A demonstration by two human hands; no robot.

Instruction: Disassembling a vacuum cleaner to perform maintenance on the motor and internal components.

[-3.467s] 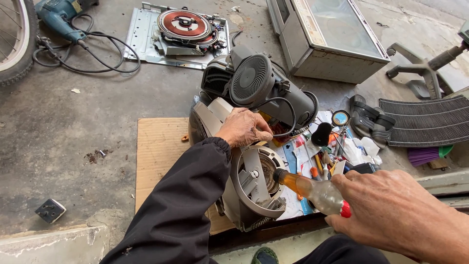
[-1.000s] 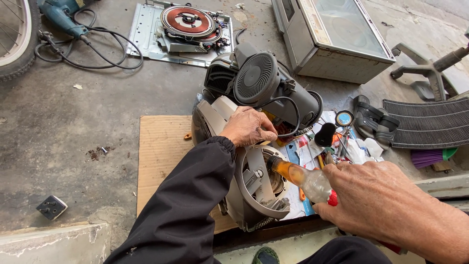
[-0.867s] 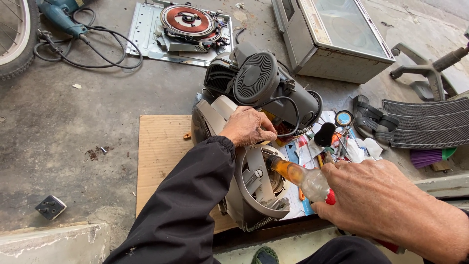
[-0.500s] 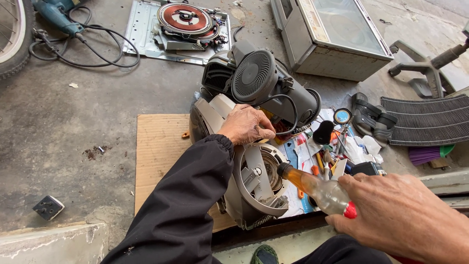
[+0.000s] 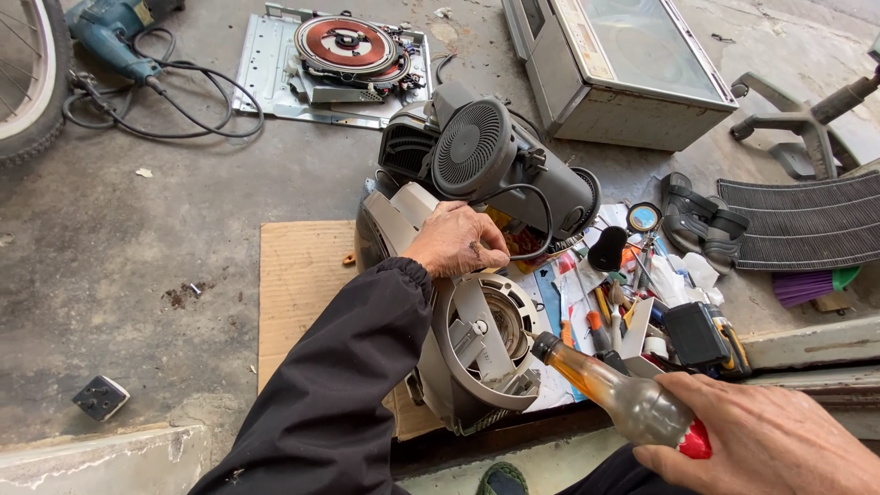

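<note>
My left hand rests on top of a grey motor housing that lies on a piece of cardboard, its fingers curled over the housing's upper edge. A dark round fan unit with a grille sits just beyond that hand. My right hand grips a small clear bottle of amber liquid with a red base. The bottle is tilted, and its dark tip points at the open ring of the housing, near the rotor inside.
A pile of small tools and parts lies right of the housing. Farther back are a metal plate with a red coil, a grey box appliance, a blue drill with cord and a wheel. A chair base stands at right.
The bottle in my right hand has shifted slightly while staying aimed at the housing ring. My left hand has stayed on the housing.
</note>
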